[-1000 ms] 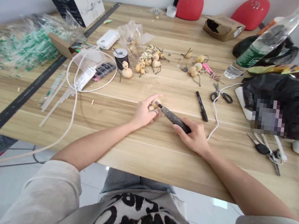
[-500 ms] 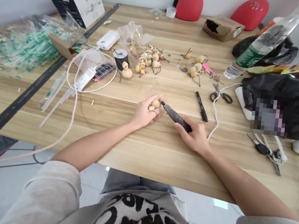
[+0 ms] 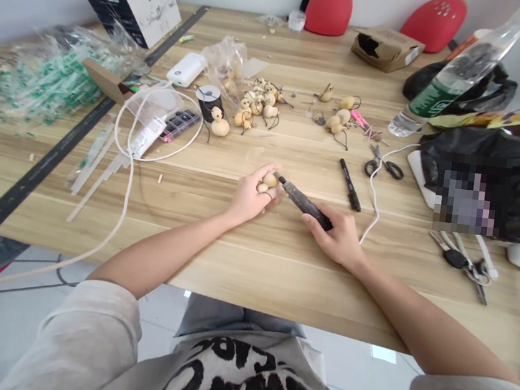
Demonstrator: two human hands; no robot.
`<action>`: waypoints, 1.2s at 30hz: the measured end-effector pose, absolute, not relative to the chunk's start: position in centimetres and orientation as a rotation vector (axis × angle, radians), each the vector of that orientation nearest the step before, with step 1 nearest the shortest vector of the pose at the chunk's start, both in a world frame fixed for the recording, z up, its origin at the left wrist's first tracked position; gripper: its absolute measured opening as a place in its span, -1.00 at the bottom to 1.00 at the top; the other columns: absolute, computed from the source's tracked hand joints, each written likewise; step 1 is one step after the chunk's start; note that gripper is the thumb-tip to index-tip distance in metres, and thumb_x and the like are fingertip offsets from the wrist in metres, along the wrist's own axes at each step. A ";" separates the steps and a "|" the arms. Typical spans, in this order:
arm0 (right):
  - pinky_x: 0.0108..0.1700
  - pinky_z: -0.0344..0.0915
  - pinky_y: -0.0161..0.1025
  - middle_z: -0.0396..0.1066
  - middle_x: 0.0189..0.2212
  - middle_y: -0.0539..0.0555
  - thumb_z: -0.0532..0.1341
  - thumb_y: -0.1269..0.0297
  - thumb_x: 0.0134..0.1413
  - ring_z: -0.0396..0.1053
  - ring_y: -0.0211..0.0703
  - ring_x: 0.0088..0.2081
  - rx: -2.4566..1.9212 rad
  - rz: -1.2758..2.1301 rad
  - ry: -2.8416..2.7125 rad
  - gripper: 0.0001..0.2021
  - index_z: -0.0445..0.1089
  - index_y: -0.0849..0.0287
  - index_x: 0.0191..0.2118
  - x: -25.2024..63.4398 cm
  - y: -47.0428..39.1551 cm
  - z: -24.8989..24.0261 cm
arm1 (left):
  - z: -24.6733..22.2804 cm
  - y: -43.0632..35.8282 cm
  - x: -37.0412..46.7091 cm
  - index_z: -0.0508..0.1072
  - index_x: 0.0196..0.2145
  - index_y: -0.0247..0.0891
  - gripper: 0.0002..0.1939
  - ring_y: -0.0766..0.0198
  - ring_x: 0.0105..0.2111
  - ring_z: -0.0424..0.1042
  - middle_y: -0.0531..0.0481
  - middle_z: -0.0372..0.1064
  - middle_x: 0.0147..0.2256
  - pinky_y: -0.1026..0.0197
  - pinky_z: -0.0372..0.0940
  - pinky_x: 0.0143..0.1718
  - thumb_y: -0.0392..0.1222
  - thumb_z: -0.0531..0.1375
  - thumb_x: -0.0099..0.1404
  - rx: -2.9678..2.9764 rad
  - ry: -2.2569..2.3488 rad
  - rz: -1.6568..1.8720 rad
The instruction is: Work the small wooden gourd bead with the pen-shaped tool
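A small pale-yellow gourd (image 3: 270, 180) with a dark cord is held between the fingers of my left hand (image 3: 251, 195), above the middle of the wooden table. My right hand (image 3: 337, 234) is wrapped round the rear of a dark pen-shaped tool (image 3: 302, 200). The tool slants up to the left, and its tip is at the right side of the gourd; whether it touches cannot be told. Further back lies a cluster of similar gourds (image 3: 257, 104), some with drawn faces. Another gourd (image 3: 220, 123) stands by a spool of black cord (image 3: 209, 100).
A black marker (image 3: 350, 185), scissors (image 3: 384, 165) and a white cable (image 3: 374, 202) lie right of my hands. Keys (image 3: 463, 262), a black bag (image 3: 515, 180) and a bottle (image 3: 445, 91) are further right. Glue sticks (image 3: 102, 180) and green-white packets (image 3: 51, 83) lie left.
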State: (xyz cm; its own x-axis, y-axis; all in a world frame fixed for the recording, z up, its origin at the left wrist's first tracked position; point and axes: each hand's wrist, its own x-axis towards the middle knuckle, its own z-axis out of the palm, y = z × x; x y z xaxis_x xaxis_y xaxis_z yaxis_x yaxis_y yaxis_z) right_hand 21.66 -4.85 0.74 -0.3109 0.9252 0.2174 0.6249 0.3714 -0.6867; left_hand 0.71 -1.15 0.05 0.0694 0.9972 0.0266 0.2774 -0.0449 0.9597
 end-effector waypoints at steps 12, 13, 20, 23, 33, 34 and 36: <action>-0.41 0.25 -0.26 0.46 -0.49 0.06 0.12 0.08 0.16 0.36 -0.15 -0.49 -1.308 0.666 -2.134 -0.69 0.44 0.19 -0.14 21.6 -5.1 0.8 | 0.2 -1.1 0.4 0.30 0.12 -0.18 -0.37 0.56 -0.75 0.21 0.15 0.41 -0.49 0.50 0.14 -0.73 -0.45 0.11 0.07 1.521 1.358 1.016; -0.41 0.25 -0.26 0.46 -0.49 0.06 0.12 0.09 0.16 0.36 -0.16 -0.49 -1.312 0.670 -2.121 -0.69 0.43 0.19 -0.15 21.6 -5.1 0.8 | 0.2 -1.1 0.4 0.30 0.12 -0.19 -0.39 0.56 -0.75 0.20 0.14 0.41 -0.50 0.50 0.13 -0.73 -0.43 0.11 0.09 1.514 1.363 1.018; -0.37 0.28 -0.25 0.46 -0.46 0.07 0.12 0.11 0.16 0.37 -0.15 -0.46 -1.318 0.668 -2.054 -0.67 0.41 0.22 -0.09 21.6 -4.9 0.8 | 0.3 -1.2 0.8 0.30 0.13 -0.19 -0.47 0.48 -0.65 0.35 0.01 0.46 -0.38 0.50 0.12 -0.75 -0.23 0.19 0.19 1.461 1.348 1.017; -0.35 0.30 -0.25 0.47 -0.42 0.07 0.12 0.10 0.16 0.38 -0.15 -0.44 -1.313 0.671 -2.042 -0.65 0.41 0.21 -0.06 21.6 -4.9 0.8 | 0.3 -1.2 0.8 0.29 0.14 -0.20 -0.47 0.46 -0.64 0.37 0.01 0.46 -0.39 0.49 0.12 -0.76 -0.23 0.19 0.20 1.453 1.340 1.017; -0.35 0.31 -0.26 0.48 -0.42 0.07 0.13 0.11 0.16 0.38 -0.16 -0.44 -1.298 0.681 -2.035 -0.66 0.44 0.22 -0.07 21.7 -4.8 0.7 | 0.5 -1.3 0.8 0.28 0.15 -0.21 -0.44 0.51 -0.66 0.31 -0.01 0.49 -0.35 0.50 0.10 -0.75 -0.26 0.20 0.18 1.450 1.327 1.014; -0.36 0.30 -0.27 0.47 -0.44 0.06 0.13 0.12 0.16 0.37 -0.17 -0.45 -1.297 0.682 -2.036 -0.66 0.44 0.23 -0.08 21.7 -4.8 0.7 | 0.5 -1.3 0.8 0.28 0.15 -0.21 -0.45 0.51 -0.66 0.31 -0.02 0.49 -0.35 0.50 0.10 -0.75 -0.27 0.20 0.18 1.449 1.326 1.014; -0.37 0.30 -0.27 0.46 -0.46 0.05 0.13 0.13 0.16 0.36 -0.18 -0.47 -1.290 0.684 -2.038 -0.66 0.44 0.24 -0.08 21.7 -4.8 0.7 | 0.4 -1.3 0.8 0.28 0.15 -0.21 -0.45 0.51 -0.65 0.33 -0.03 0.49 -0.34 0.51 0.11 -0.74 -0.27 0.19 0.18 1.448 1.327 1.013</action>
State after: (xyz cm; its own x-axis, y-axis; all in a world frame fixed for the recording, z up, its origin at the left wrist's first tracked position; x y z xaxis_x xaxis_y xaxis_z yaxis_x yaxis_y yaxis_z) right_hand 21.69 -4.82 0.73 -0.3276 0.9167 0.2286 0.5934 0.3879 -0.7052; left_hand 0.80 -1.26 0.43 0.0889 0.9960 -0.0023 0.2597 -0.0209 0.9655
